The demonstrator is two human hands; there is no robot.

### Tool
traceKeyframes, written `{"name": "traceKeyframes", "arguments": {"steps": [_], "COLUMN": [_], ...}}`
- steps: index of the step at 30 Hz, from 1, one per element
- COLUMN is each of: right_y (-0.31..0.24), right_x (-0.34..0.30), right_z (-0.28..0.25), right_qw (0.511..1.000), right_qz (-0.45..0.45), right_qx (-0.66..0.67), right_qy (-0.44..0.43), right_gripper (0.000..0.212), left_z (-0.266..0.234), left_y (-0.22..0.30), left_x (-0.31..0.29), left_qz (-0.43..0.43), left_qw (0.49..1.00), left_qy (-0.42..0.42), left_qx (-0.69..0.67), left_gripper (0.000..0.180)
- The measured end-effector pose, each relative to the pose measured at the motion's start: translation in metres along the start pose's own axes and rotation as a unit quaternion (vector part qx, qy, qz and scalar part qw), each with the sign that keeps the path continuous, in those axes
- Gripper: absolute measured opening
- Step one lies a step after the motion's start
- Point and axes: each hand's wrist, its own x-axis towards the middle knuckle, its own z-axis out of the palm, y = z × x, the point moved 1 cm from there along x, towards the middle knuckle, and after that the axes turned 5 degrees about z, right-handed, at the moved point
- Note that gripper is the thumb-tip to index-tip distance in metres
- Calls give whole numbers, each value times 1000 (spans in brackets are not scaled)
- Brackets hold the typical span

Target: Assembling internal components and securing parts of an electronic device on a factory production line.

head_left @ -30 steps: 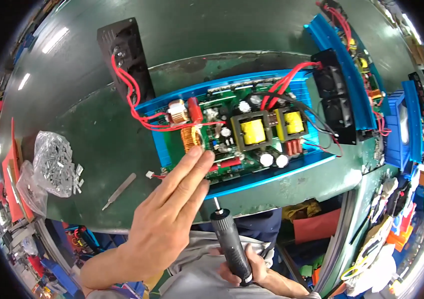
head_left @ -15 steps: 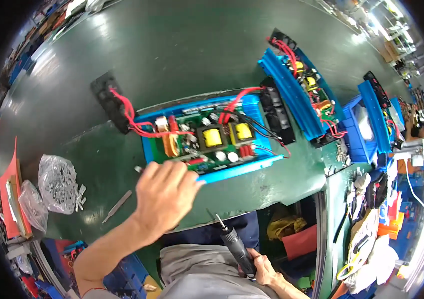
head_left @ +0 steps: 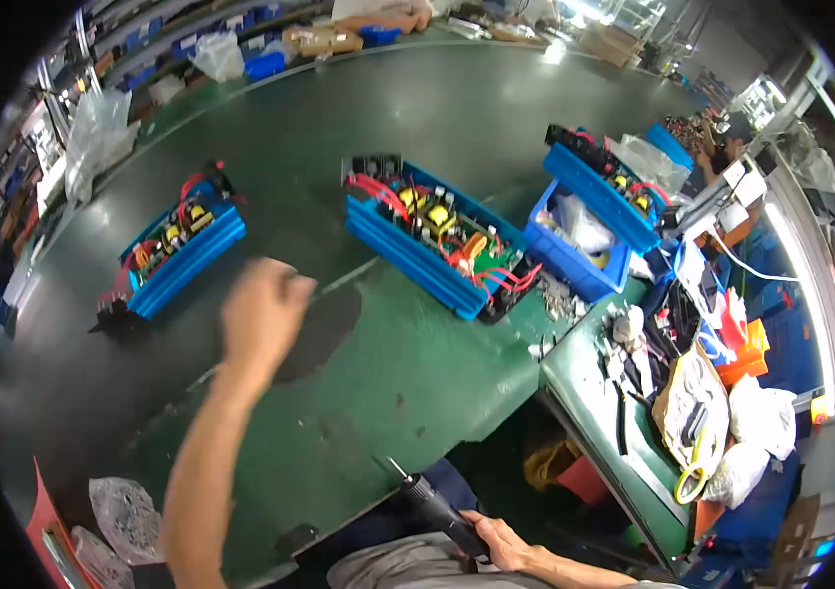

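Green table (head_left: 417,383), left hand (head_left: 262,312) raised above it, blurred; fingers curled, grip unclear. Right hand (head_left: 504,542) fingers closed around a black screwdriver (head_left: 437,506) near the lap.

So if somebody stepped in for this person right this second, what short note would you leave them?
Left hand: raised over the green bench, loosely closed, holding nothing I can make out.
Right hand: low by the lap, gripping a black electric screwdriver, tip pointing up.
Units: one blue-cased circuit board unit far left, another blue unit ahead at centre, neither touched.
Bags of screws sit at lower left.
Done or left: cannot tell from this view; no unit is under the driver.
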Motion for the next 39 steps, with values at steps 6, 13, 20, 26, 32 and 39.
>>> {"name": "traceKeyframes", "arguments": {"steps": [6,13,20,26,32,39], "right_y": [-12,13,14,-10,-66,-163], "right_x": [-5,3,9,13,27,53], "right_z": [4,-7,-8,-30,-69,-81], "right_qw": [987,984,946,899,946,818], "right_qz": [-78,-93,-133,-206,-148,-227], "right_qx": [39,98,236,291,115,-312], "right_qy": [136,117,177,254,263,427], "right_gripper": [63,71,85,83,54,41], "left_z": [110,144,91,-5,-56,-53], "left_y": [90,99,68,46,33,38], "left_x": [50,56,38,-43,-154,-227], "left_qz": [-194,-224,-155,-186,-264,-294], "left_qw": [867,856,902,874,883,879], "left_qy": [-297,-264,-237,-281,-256,-219], "left_qx": [-350,-383,-325,-351,-291,-305], "left_gripper": [75,61,54,45,37,35]}}
